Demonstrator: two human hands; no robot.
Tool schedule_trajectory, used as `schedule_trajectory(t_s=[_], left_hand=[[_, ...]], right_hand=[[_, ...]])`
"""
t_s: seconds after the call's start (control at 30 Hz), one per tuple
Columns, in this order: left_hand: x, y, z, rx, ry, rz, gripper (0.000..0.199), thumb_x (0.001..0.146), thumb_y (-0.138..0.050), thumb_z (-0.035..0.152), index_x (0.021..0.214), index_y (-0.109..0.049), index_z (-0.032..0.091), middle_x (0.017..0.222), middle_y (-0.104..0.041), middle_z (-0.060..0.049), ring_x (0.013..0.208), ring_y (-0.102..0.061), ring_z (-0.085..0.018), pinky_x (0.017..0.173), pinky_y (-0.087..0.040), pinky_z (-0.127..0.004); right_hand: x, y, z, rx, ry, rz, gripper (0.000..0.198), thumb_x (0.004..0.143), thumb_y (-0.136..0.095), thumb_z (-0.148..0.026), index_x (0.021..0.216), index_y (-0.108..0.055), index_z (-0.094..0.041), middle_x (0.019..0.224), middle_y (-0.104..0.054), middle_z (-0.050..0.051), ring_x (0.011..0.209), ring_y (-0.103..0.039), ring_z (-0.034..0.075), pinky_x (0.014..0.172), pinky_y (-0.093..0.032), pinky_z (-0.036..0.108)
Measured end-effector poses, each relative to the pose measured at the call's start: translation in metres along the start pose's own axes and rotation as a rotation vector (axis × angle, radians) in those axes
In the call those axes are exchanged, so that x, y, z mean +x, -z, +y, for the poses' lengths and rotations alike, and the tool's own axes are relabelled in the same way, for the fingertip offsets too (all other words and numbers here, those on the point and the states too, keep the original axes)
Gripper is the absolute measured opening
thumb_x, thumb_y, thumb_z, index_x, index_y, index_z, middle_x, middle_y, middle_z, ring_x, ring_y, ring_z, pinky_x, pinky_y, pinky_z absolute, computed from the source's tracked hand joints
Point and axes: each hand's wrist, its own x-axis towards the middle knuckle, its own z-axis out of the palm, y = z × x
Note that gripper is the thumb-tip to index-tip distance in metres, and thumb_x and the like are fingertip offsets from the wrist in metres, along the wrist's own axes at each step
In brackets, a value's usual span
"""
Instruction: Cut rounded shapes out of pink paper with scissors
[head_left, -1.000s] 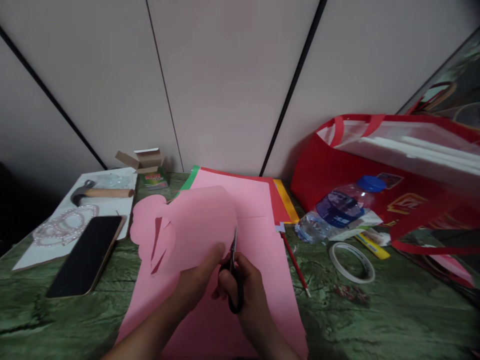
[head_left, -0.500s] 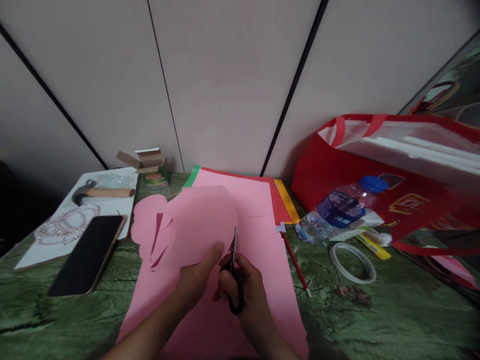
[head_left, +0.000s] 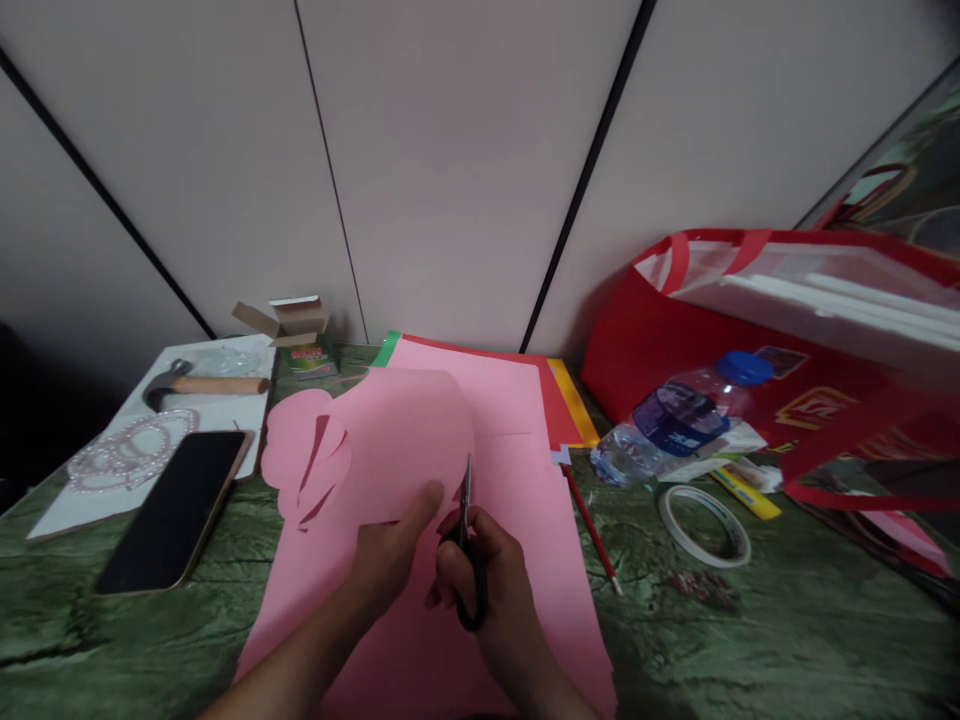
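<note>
A piece of pink paper is pinched by my left hand, thumb on top and the other fingers hidden beneath. My right hand grips black-handled scissors, their blades pointing away from me at the paper's right edge. Larger pink sheets lie under both hands. To the left, scalloped pink cut-outs and thin darker slivers of paper rest on the sheets.
On the left are a phone, a hammer, bead strands and an opened small box. A red pencil, tape roll, water bottle and red bag stand or lie on the right.
The held paper has shifted and turned slightly in my left hand, and a darker sliver shows beside the scissor blades. My right hand has barely moved.
</note>
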Motion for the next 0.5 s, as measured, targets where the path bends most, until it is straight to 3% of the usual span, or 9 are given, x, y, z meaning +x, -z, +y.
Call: schedule_trajectory(t_s=[0.1,0.5], left_hand=[[0.0008,-0.0002,-0.0002,-0.039,0.033,0.097,0.025,0.062,-0.065,0.041,0.063,-0.061,0.017,0.059,-0.066,-0.003,0.053,-0.06,-0.018,0.045,-0.048,-0.027],[0.0037,0.0033,-0.0039,0.007,-0.021,0.085,0.025,0.066,-0.063,0.038,0.076,-0.063,0.016,0.078,-0.07,-0.005,0.076,-0.063,-0.022,0.066,-0.049,-0.03]], right_hand=[[-0.0001,0.0001,0.0016,-0.003,-0.01,0.007,0.012,0.071,-0.059,-0.025,0.076,-0.05,-0.019,0.044,-0.043,-0.01,0.038,-0.045,0.006,0.041,-0.04,0.018],[-0.0008,0.0001,0.0033,0.029,-0.005,0.001,0.016,0.072,-0.061,-0.029,0.076,-0.049,-0.019,0.043,-0.044,-0.01,0.036,-0.043,0.006,0.041,-0.042,0.019]])
